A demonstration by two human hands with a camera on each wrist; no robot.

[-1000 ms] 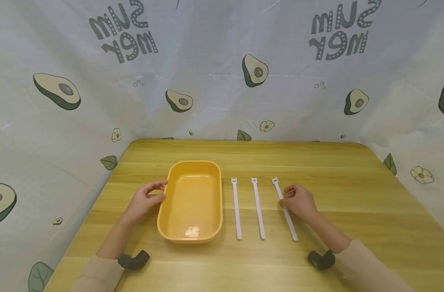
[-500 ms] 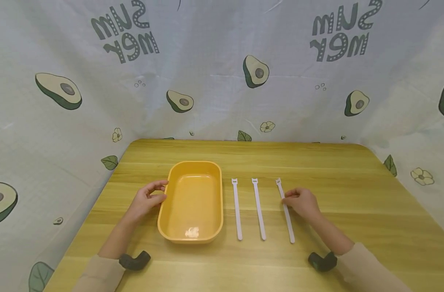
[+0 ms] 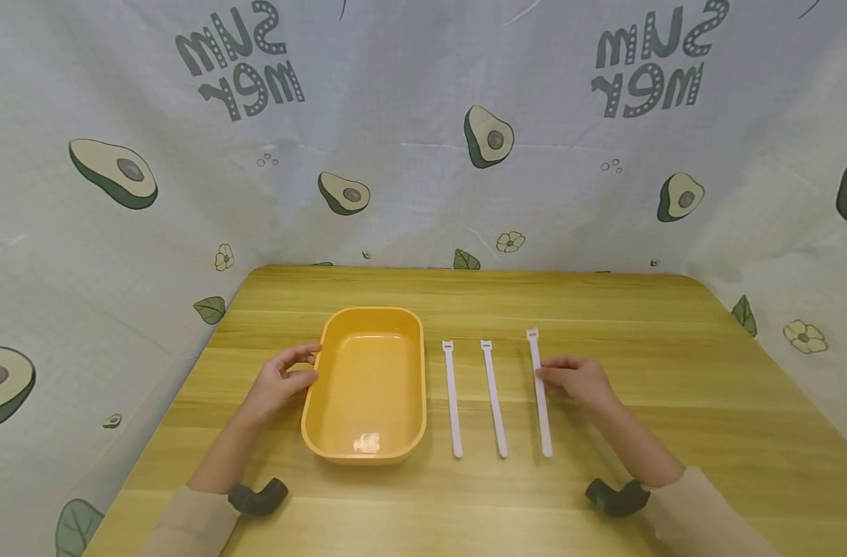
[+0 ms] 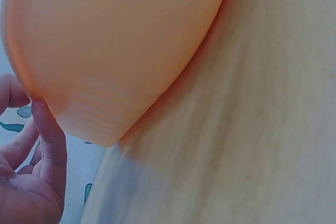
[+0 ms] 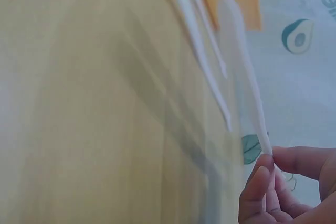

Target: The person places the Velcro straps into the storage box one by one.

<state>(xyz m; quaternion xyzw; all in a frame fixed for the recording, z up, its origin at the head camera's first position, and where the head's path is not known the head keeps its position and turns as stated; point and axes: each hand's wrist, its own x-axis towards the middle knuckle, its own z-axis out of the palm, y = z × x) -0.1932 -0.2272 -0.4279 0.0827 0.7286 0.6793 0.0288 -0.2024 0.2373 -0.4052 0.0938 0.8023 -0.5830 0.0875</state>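
Observation:
A yellow rectangular tray [image 3: 363, 458] sits left of centre on the table. My left hand [image 3: 278, 385] holds its left rim, finger and thumb meeting at the edge of the tray wall [image 4: 121, 56] in the left wrist view. My right hand [image 3: 579, 384] pinches a white cable tie [image 3: 542, 418] with a slotted head near its middle. In the right wrist view that cable tie [image 5: 242, 51] is raised off the wood, casting a shadow. Left of it lie a middle cable tie [image 3: 495, 406] and another cable tie [image 3: 452, 406] beside the tray, roughly parallel, heads away from me.
The wood-grain table [image 3: 423, 510] ends at a white curtain [image 3: 409, 93] printed with avocados, which surrounds the back and sides. Dark bands with a bent black piece [image 3: 258, 497] are worn at both wrists.
My right hand has lifted the right cable tie and swung it from a slant to nearly parallel with the others, its head moving slightly away from me. The left hand and tray stay put.

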